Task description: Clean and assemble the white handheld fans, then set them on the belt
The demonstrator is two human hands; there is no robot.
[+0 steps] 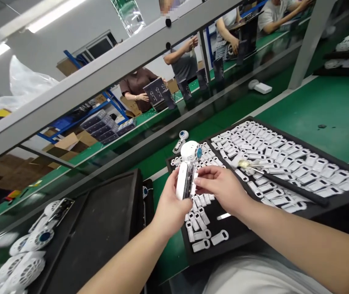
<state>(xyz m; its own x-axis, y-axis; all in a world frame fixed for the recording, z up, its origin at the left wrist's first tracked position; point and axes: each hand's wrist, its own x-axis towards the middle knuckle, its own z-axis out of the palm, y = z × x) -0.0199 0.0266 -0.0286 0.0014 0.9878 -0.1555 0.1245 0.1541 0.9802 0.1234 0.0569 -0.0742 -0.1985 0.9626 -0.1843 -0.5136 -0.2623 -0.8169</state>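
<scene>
Upright in my left hand is a white handheld fan, its round head with a blue centre at the top. The handle is open along its right side and shows dark inner parts. My right hand pinches a small white piece against that open side. Below and beyond both hands lies a black tray with many white oblong covers, each with a dark window. A tool with a black handle rests across the covers, right of my right hand.
At left, a black tray carries several white fans at its outer end. Another fan lies on the conveyor behind. A metal frame bar crosses above. People work beyond it.
</scene>
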